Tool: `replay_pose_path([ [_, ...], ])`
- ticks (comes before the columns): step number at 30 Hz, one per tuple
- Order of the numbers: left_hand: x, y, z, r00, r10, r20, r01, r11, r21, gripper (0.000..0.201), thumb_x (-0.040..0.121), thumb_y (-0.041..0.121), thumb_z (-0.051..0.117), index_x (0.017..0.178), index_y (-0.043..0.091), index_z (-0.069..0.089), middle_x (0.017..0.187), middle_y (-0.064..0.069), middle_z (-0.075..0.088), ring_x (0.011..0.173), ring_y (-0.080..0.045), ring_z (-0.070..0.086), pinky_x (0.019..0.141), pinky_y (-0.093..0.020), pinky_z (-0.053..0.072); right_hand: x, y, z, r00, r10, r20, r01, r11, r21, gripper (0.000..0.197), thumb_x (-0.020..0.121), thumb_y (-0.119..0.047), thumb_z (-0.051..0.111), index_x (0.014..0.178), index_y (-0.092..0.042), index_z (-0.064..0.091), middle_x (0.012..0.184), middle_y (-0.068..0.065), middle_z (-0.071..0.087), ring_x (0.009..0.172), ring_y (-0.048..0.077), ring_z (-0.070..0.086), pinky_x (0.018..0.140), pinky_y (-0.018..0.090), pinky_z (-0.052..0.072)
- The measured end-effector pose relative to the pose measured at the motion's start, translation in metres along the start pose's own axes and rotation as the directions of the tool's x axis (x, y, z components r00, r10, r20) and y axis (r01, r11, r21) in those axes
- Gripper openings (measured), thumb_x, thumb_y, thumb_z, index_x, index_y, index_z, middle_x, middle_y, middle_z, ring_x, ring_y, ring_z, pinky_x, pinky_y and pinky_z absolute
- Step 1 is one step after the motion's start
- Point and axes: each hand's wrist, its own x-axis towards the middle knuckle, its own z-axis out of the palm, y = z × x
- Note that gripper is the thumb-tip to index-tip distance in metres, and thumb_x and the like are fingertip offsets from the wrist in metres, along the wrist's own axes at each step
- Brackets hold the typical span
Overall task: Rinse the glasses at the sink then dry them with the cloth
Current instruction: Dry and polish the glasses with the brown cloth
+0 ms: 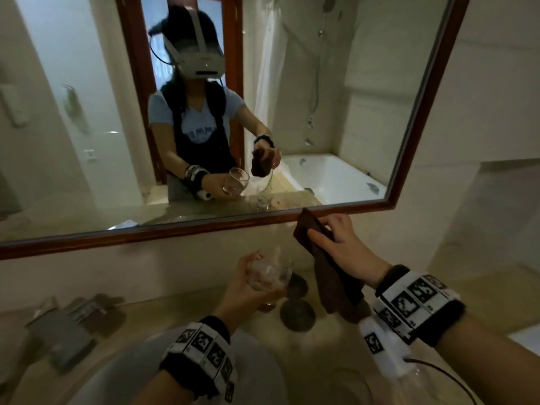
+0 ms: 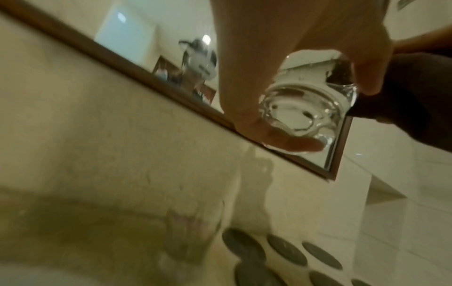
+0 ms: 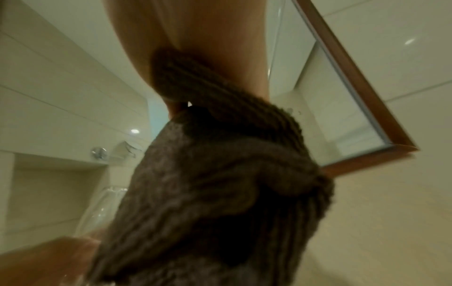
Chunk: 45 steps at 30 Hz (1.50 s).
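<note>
Above the beige counter (image 1: 163, 314), left hand (image 1: 248, 285) holds glass (image 1: 270, 274).

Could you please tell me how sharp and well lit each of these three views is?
Head view: dim warm light, wide-angle bending of the mirror frame, soft edges. Left wrist view: the glass in the left hand is fairly crisp, the counter below smeared. Right wrist view: blurred, the brown cloth dark, held by the right hand.

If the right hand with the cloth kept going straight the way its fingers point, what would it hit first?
Probably the mirror's wooden frame. The right hand, gripping the brown cloth, points up and left toward the wall, above the glass in the left hand. Depth is unclear, so it may brush the glass rim first.
</note>
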Motion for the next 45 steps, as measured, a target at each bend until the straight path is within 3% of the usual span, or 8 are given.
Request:
replay_pose_path([
  [5, -0.031, 0.047, -0.031, 0.972, 0.175, -0.154, -0.162, 0.982, 0.093, 0.070, 0.065, 0.007, 0.082, 0.120, 0.029, 0.043, 0.114, -0.008, 0.058, 0.096, -0.020, 0.065, 0.064, -0.025, 0.055, 0.000, -0.094, -0.001, 0.972, -0.234, 0.019, 0.213, 0.914, 0.346, 0.024, 0.092, -0.018, 0.054, 0.112, -0.020, 0.040, 0.102, -0.003, 0.048, 0.093, 0.015, 0.056, 0.074, 0.017, 0.049],
  [15, -0.077, 0.101, -0.070, 0.774, 0.515, -0.369, -0.305, 0.813, 0.495, 0.073, 0.055, 0.021, 0.089, 0.109, 0.032, 0.041, 0.092, 0.004, 0.066, 0.076, -0.011, 0.066, 0.062, -0.022, 0.056, -0.027, -0.159, 0.049, 0.789, -0.613, 0.039, 0.612, 0.790, 0.029, 0.022, 0.089, -0.029, 0.058, 0.104, -0.015, 0.067, 0.092, -0.007, 0.059, 0.083, 0.002, 0.049, 0.078, 0.007, 0.034],
  [20, -0.094, 0.115, -0.067, 0.667, 0.690, -0.280, -0.411, 0.654, 0.635, 0.070, 0.047, 0.048, 0.084, 0.097, 0.041, 0.037, 0.089, 0.020, 0.060, 0.073, 0.005, 0.062, 0.059, -0.006, 0.047, -0.037, -0.163, 0.034, 0.656, -0.732, 0.186, 0.749, 0.662, -0.036, 0.046, 0.076, -0.034, 0.074, 0.117, -0.018, 0.060, 0.112, -0.005, 0.062, 0.098, -0.003, 0.048, 0.086, 0.003, 0.034],
  [23, -0.097, 0.122, -0.064, 0.642, 0.762, -0.089, -0.454, 0.471, 0.756, 0.078, 0.047, 0.061, 0.078, 0.111, 0.041, 0.039, 0.100, 0.018, 0.058, 0.085, 0.005, 0.060, 0.069, -0.005, 0.046, -0.043, -0.162, 0.028, 0.614, -0.714, 0.338, 0.782, 0.608, -0.135, 0.038, 0.078, -0.035, 0.071, 0.112, -0.019, 0.064, 0.108, -0.004, 0.067, 0.094, 0.008, 0.060, 0.085, 0.019, 0.046],
  [28, -0.099, 0.117, -0.062, 0.638, 0.769, 0.052, -0.419, 0.289, 0.861, 0.090, 0.048, 0.045, 0.088, 0.122, 0.037, 0.037, 0.111, 0.002, 0.063, 0.096, -0.008, 0.055, 0.081, -0.017, 0.046, -0.053, -0.151, 0.017, 0.653, -0.578, 0.490, 0.699, 0.708, -0.097, 0.036, 0.083, -0.029, 0.067, 0.117, -0.019, 0.060, 0.114, -0.002, 0.063, 0.101, 0.011, 0.059, 0.092, 0.032, 0.049],
  [35, -0.104, 0.124, -0.060, 0.687, 0.726, -0.013, -0.475, 0.463, 0.748, 0.076, 0.054, 0.050, 0.077, 0.117, 0.036, 0.039, 0.110, 0.011, 0.059, 0.098, -0.004, 0.060, 0.084, -0.021, 0.054, -0.060, -0.156, -0.017, 0.783, -0.576, 0.235, 0.555, 0.817, 0.154, 0.033, 0.074, -0.017, 0.076, 0.105, -0.023, 0.063, 0.107, -0.008, 0.063, 0.100, 0.004, 0.059, 0.091, 0.022, 0.048],
  [40, -0.103, 0.135, -0.059, 0.544, 0.839, 0.024, -0.470, 0.281, 0.837, 0.073, 0.057, 0.054, 0.068, 0.119, 0.024, 0.046, 0.105, 0.002, 0.064, 0.092, -0.008, 0.061, 0.080, -0.017, 0.052, -0.069, -0.163, -0.004, 0.874, -0.477, -0.091, 0.478, 0.815, 0.327, 0.011, 0.082, -0.018, 0.067, 0.090, -0.024, 0.070, 0.088, -0.007, 0.070, 0.083, 0.002, 0.064, 0.075, 0.013, 0.048],
  [45, -0.107, 0.142, -0.067, 0.442, 0.875, 0.196, -0.387, -0.011, 0.922, 0.079, 0.052, 0.032, 0.087, 0.119, 0.017, 0.049, 0.105, -0.004, 0.067, 0.094, -0.015, 0.063, 0.082, -0.022, 0.052, -0.085, -0.174, 0.014, 0.871, -0.471, 0.140, 0.425, 0.865, 0.265, 0.017, 0.086, -0.041, 0.047, 0.088, -0.037, 0.064, 0.078, -0.018, 0.064, 0.074, -0.008, 0.059, 0.068, 0.008, 0.045],
])
